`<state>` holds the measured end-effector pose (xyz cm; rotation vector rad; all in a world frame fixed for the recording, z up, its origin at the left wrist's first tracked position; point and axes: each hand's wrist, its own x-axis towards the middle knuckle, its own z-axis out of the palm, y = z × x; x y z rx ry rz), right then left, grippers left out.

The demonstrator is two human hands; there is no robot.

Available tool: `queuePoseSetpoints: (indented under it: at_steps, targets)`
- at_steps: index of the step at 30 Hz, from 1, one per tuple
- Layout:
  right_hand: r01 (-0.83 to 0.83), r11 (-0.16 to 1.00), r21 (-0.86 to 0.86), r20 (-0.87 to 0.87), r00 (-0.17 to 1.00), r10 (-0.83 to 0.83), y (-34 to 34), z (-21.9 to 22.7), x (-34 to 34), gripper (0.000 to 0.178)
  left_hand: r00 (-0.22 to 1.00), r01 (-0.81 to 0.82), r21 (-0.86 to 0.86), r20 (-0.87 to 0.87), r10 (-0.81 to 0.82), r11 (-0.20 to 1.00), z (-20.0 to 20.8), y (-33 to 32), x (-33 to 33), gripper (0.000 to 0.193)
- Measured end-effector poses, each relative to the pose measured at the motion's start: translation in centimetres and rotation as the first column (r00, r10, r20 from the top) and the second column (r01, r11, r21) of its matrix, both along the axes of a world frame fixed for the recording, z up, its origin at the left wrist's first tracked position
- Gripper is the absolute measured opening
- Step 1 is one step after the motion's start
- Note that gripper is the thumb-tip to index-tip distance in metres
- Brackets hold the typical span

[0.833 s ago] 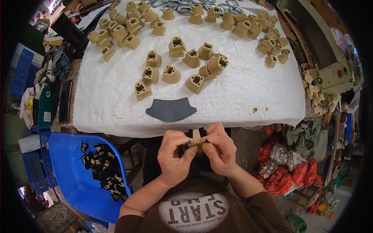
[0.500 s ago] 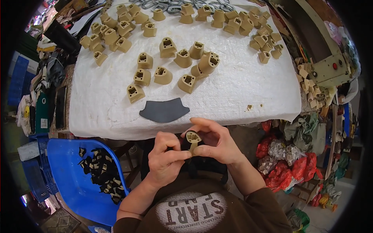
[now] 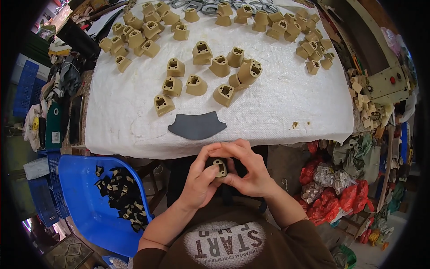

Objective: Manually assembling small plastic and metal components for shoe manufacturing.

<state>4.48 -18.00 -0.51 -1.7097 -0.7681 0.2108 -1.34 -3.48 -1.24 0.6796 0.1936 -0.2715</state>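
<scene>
Just off the table's front edge, both my hands are closed round one small hollow tan block (image 3: 220, 167) with holes in its end face. My left hand (image 3: 202, 177) has its thumb pressed on the block. My right hand (image 3: 249, 169) grips the other side, its fingers curling over the far side. The block's sides are mostly hidden by my fingers. A flat, curved dark grey piece of sheet material (image 3: 197, 126) lies alone near the table edge. Beyond it stand several similar tan blocks (image 3: 196, 85), hollow ends up.
A white woven sheet (image 3: 268, 112) covers the table. More tan blocks (image 3: 145, 33) crowd its far side, with grey metal loops (image 3: 209, 9) behind. At lower left, a blue tub (image 3: 85, 201) holds black-covered blocks (image 3: 121, 193). Red plastic bags (image 3: 324, 206) lie at right.
My left hand has shifted from a pinch beside the block to wrapping round it, thumb on top. The right fingers have closed in. The dark strip seen against the block is now mostly hidden.
</scene>
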Motion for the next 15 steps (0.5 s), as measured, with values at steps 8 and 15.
queuePoseSetpoints:
  at_steps: [8, 15]
  targets:
    - [0.018, 1.000, 0.004, 0.045, 0.999, -0.018, -0.2, -0.3, 0.1, 0.042, 1.000, 0.028, -0.102, 0.005, -0.028, 0.994, -0.1, 0.9, 0.1, 0.039]
    - [-0.074, 0.955, 0.289, -0.632, 0.734, 0.248, 1.0, 0.1, 1.7, 0.023, 0.950, 0.222, 0.139, 0.191, -0.246, 0.965, -0.5, 0.1, -0.2, 0.063]
